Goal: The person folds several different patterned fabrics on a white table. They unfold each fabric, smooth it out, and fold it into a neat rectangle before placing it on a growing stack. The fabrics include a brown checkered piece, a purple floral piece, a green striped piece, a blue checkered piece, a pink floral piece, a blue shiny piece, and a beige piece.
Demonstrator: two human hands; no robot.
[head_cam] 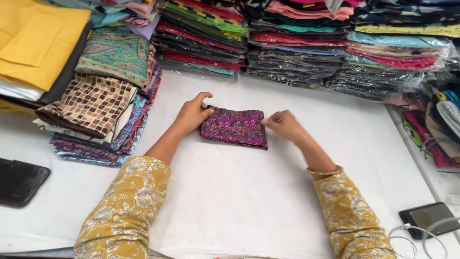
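Folded cloth [234, 127] at centre: magenta-purple, dense paisley print with dark accents. Surface [239, 192]: plain white. Sleeves [125, 211]: mustard yellow, pale floral. Stack at 9 o'clock [96, 115]: brown-cream checked piece on top, teal-green paisley behind, blue-purple prints beneath. Yellow plain fabric [38, 43] at 10 o'clock. Wrapped stacks [297, 48] at 12 o'clock: reds, greens, teal, pink.

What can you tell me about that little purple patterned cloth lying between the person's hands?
The purple cloth is a printed fabric, magenta with a dense darker swirling pattern, folded into a small flat rectangle with layered edges showing at its lower side. It lies slightly skewed on the white table cover. The left hand presses its left end, and the right hand touches its right edge with the fingers.
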